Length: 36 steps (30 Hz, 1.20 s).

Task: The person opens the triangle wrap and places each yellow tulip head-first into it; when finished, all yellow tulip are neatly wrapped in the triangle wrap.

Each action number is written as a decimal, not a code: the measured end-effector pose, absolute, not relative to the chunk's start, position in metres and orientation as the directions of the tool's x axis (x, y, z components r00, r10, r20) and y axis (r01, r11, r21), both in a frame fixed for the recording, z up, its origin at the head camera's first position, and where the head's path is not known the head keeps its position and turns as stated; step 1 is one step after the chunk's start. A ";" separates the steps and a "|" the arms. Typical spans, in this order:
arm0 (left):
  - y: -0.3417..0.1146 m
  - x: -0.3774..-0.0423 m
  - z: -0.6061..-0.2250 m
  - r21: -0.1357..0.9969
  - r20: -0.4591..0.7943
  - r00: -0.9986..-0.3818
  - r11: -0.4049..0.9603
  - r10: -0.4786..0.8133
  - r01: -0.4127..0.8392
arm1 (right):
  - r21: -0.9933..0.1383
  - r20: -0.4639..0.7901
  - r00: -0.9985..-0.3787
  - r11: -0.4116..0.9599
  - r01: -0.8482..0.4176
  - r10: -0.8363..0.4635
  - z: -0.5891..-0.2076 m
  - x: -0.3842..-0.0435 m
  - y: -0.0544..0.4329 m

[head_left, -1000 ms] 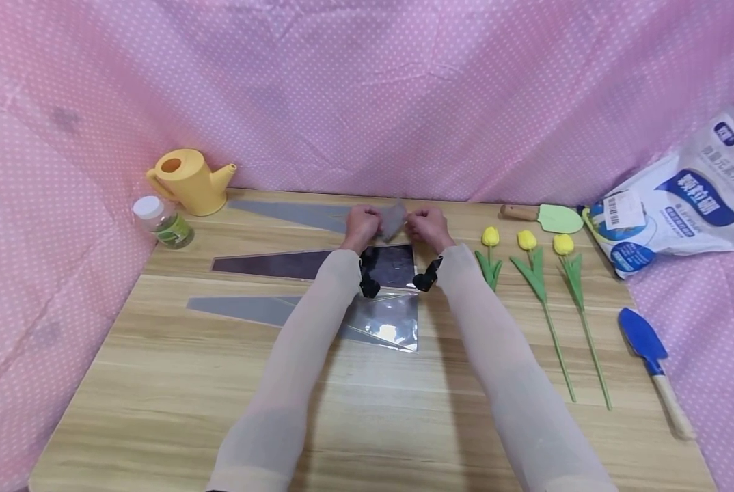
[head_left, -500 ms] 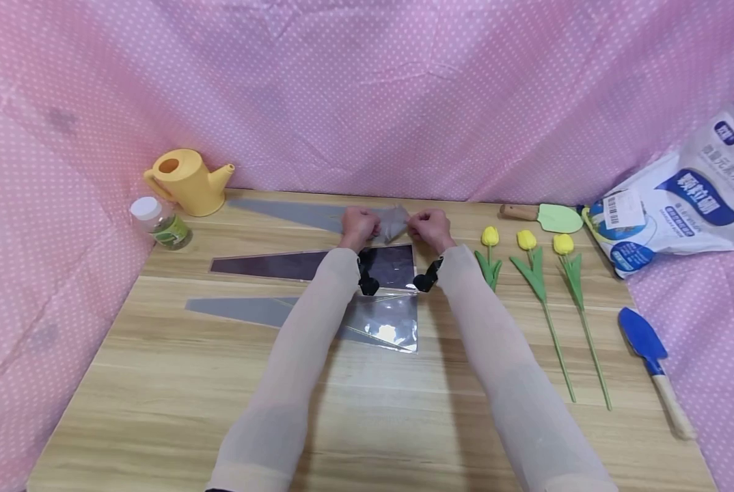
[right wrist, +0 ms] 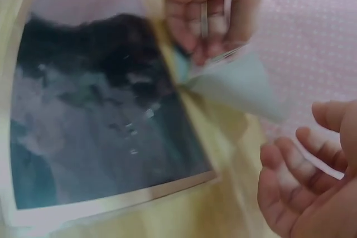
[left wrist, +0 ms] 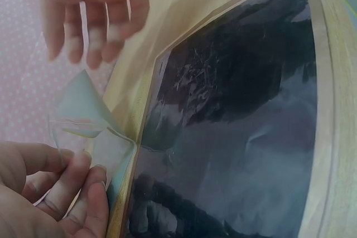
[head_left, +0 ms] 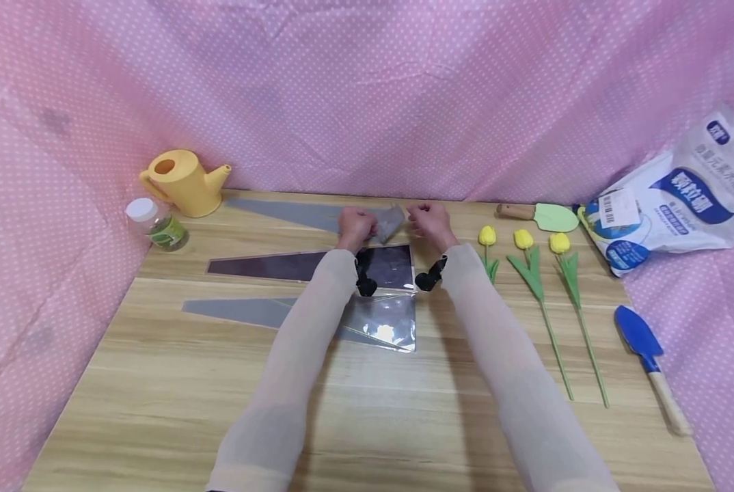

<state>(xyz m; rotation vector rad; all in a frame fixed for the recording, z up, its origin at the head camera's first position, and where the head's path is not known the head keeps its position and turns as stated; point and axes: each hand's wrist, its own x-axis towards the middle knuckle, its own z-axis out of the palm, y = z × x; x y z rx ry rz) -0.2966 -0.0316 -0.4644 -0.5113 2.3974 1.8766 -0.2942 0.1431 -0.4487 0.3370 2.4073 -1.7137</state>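
Observation:
Three long tapered flower sleeves of thin plastic lie across the table. My left hand pinches the wide end of the farthest one, a translucent grey sleeve, whose end is lifted off the wood and bent up. Just right of that end my right hand is apart from the plastic, fingers loosely bent with nothing between them. Nearer than both hands lies the dark sleeve, flat with a pale border. Closest to me is another grey sleeve, with a shiny clear wide end.
Yellow tulips with long stems lie on the right, near a green trowel and a blue trowel. A white and blue bag leans at the far right. A yellow watering can and a white-capped bottle stand back left.
My right hand has parted from the grey sleeve's end and moved slightly right. The left hand keeps its pinch, and the raised plastic end has settled lower.

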 end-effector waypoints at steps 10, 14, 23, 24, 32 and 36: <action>-0.033 -0.295 -0.465 0.948 -0.229 -0.950 0.172 -0.214 -0.268 | -0.934 -0.286 -0.950 0.183 0.306 0.126 -0.422 -0.276 0.178; -0.033 -0.293 -0.463 0.949 -0.222 -0.951 0.174 -0.217 -0.262 | -0.946 -0.260 -0.953 0.157 0.284 0.158 -0.412 -0.262 0.193; -0.035 -0.291 -0.463 0.933 -0.195 -0.956 0.258 -0.219 -0.249 | -0.962 -0.163 -0.967 0.187 0.200 0.196 -0.394 -0.221 0.229; -0.035 -0.292 -0.464 0.927 -0.191 -0.956 0.281 -0.221 -0.250 | -0.960 -0.155 -0.967 0.199 0.195 0.200 -0.394 -0.217 0.232; -0.034 -0.294 -0.466 0.923 -0.201 -0.949 0.278 -0.244 -0.267 | -0.934 -0.122 -0.970 0.307 0.184 0.211 -0.401 -0.185 0.257; -0.035 -0.294 -0.466 0.917 -0.201 -0.949 0.296 -0.241 -0.269 | -0.906 -0.130 -0.972 0.375 0.196 0.193 -0.410 -0.170 0.267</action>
